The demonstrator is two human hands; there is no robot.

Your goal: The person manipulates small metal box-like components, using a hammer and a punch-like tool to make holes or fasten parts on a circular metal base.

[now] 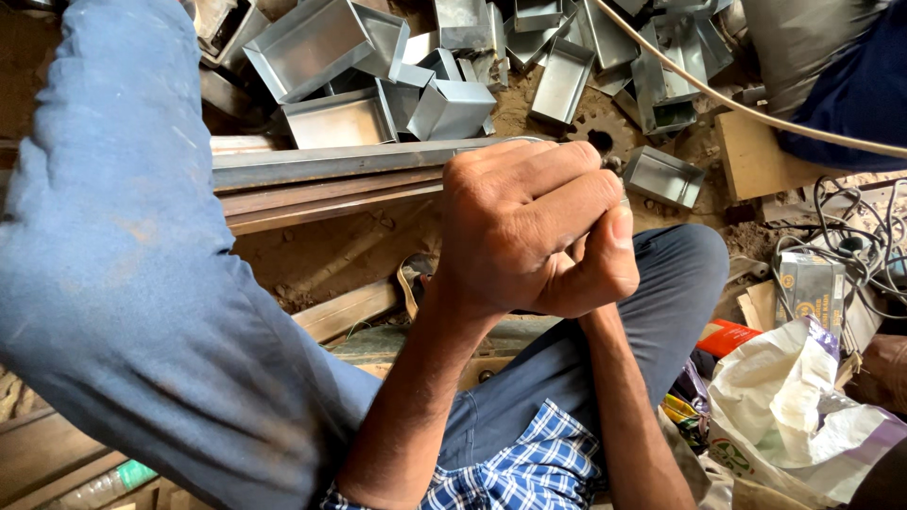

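Note:
My left hand (515, 222) is closed into a fist in the middle of the view, its fingers curled over my right hand (597, 276). Only the right hand's thumb and heel show beneath those fingers. Both hands hover above my right knee (680, 274), which is in blue trousers. A thin silvery edge shows just above the knuckles; I cannot tell whether either hand grips it. My left knee (123, 246) fills the left side of the view.
Several open grey sheet-metal boxes (340, 118) lie heaped on the dirt ahead, behind a long metal rail (321, 162) and wooden planks. At right lie a white plastic bag (794, 397), a small carton (811, 283) and tangled wires. Another person's clothed body (822, 66) is at top right.

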